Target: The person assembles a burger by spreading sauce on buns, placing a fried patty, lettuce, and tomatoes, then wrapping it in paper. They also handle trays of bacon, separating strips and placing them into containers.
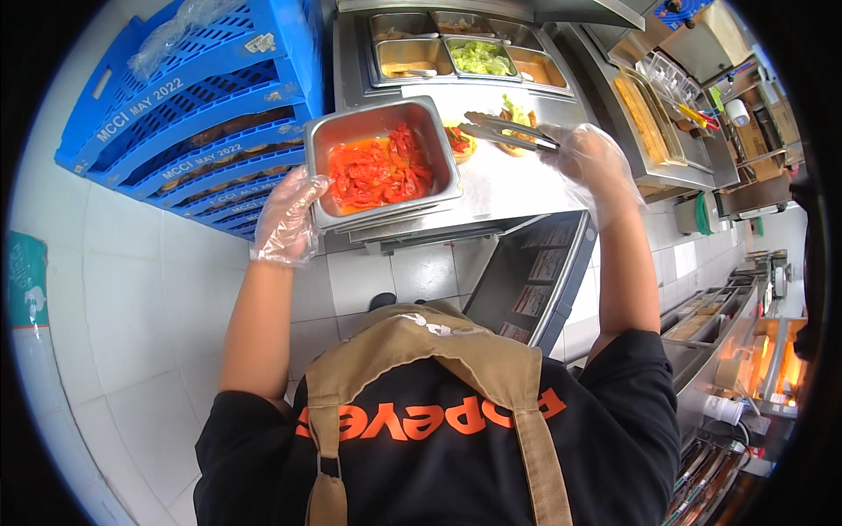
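Note:
My left hand (289, 214), in a clear plastic glove, grips the left rim of a steel food pan (450, 177) at the counter's front edge. Red strips, apparently sliced tomato or pepper (385, 174), lie in orange liquid inside it. In my right hand (589, 158), also gloved, is a pair of steel tongs (506, 131) pointing left. The tong arms are apart and reach over an open sandwich (520, 112) with lettuce and a browned filling. Beside the pan, a bun half (462, 146) carries red strips and greens; the pan partly hides it.
Stacked blue bread crates (184, 125) rise on the left. Behind the counter (500, 191) sit several inset steel pans, one with shredded lettuce (480, 58). An open refrigerator door (539, 283) juts out below at right. A tray of yellow food (641, 118) stands further right.

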Available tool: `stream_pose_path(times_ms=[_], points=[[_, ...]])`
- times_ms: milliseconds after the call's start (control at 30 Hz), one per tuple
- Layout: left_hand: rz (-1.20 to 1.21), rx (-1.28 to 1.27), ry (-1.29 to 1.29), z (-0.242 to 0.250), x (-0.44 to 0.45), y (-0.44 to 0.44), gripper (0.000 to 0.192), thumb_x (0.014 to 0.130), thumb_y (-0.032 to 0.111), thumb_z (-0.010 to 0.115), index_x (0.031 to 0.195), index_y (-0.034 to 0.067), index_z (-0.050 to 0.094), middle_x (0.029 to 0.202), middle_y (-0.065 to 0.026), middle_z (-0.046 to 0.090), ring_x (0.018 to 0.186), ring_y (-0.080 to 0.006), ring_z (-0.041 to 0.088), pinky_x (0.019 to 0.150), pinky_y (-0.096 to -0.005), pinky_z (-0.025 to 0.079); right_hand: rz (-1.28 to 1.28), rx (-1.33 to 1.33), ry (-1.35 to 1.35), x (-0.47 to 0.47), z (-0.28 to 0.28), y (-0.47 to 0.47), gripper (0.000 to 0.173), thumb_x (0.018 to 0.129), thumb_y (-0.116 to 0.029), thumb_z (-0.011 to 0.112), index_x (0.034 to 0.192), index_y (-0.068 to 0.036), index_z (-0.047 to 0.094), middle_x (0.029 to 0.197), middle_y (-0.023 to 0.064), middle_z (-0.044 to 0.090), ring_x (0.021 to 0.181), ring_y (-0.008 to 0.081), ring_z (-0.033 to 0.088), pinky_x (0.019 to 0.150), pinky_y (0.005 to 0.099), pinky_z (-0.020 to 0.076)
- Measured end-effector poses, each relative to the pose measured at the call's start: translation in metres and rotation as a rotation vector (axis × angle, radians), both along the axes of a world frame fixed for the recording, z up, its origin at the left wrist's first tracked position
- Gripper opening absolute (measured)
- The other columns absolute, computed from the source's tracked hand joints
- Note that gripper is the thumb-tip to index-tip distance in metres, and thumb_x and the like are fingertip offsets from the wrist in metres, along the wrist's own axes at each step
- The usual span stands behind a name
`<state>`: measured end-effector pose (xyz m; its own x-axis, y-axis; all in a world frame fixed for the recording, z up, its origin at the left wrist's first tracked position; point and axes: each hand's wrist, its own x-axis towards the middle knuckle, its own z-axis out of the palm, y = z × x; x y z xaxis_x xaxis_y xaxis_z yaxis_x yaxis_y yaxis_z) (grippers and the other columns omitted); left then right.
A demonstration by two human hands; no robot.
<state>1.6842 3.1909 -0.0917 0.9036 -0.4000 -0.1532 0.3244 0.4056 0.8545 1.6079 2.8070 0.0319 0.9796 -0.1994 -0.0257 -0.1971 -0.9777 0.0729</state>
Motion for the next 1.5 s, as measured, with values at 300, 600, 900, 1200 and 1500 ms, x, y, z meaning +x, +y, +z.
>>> stream_pose_path(times_ms=[300, 600, 900, 1200, 1500], points=[[-0.113, 0.93, -0.304, 0.014, 0.014, -0.009, 0.03, 0.091, 0.025, 0.066, 0.109, 0.002, 0.062, 0.096, -0.0073, 0.064, 0.084, -0.0152, 0.058, 0.078, -0.0295, 0.047, -0.175, 0.991, -0.146, -0.036, -0.066, -0.033, 0.06, 0.079, -0.023, 0.078, 0.132, -0.002, 0.058, 0.104, 0.0092, 0.07, 0.092, 0.0204, 0.064, 0.087, 0.0319, 0.0475], [-0.094, 0.539, 0.056, -0.023, 0.011, -0.007, 0.027, 0.081, 0.02, 0.072, 0.097, 0.002, 0.061, 0.085, -0.0076, 0.063, 0.084, -0.0193, 0.059, 0.086, -0.0344, 0.045, -0.484, 1.853, -0.261, -0.122, -0.144, -0.019, 0.047, 0.088, -0.038, 0.067, 0.121, -0.005, 0.061, 0.092, 0.002, 0.065, 0.071, 0.0099, 0.055, 0.062, 0.0207, 0.0421], [-0.117, 0.594, 0.101, 0.003, -0.039, -0.028, 0.021, 0.075, 0.005, 0.067, 0.095, 0.0, 0.061, 0.086, -0.0095, 0.065, 0.081, -0.0188, 0.061, 0.085, -0.0326, 0.048, -0.434, 2.583, -0.46, -0.214, -0.247, -0.02, 0.064, 0.086, -0.053, 0.067, 0.135, -0.014, 0.051, 0.099, 0.0038, 0.059, 0.069, 0.013, 0.055, 0.058, 0.0229, 0.047], [-0.625, 0.644, 0.31, -0.012, -0.109, -0.128, 0.027, 0.078, 0.002, 0.064, 0.104, 0.005, 0.056, 0.091, -0.0044, 0.063, 0.09, -0.0151, 0.06, 0.086, -0.0343, 0.047, -0.723, 2.263, -1.14, -0.27, -0.303, 0.014, 0.059, 0.09, -0.053, 0.062, 0.134, -0.016, 0.051, 0.1, 0.0032, 0.061, 0.072, 0.0122, 0.058, 0.056, 0.0228, 0.0445], [-0.64, 0.563, 0.6, -0.306, -0.113, -0.194, 0.024, 0.074, 0.0, 0.067, 0.095, 0.007, 0.057, 0.088, -0.0079, 0.061, 0.083, -0.0242, 0.062, 0.077, -0.0448, 0.052, -0.661, 2.374, -1.449, -0.295, -0.296, 0.006, 0.086, 0.081, -0.061, 0.067, 0.147, -0.015, 0.038, 0.096, 0.0032, 0.055, 0.069, 0.0116, 0.047, 0.053, 0.0218, 0.0336]])
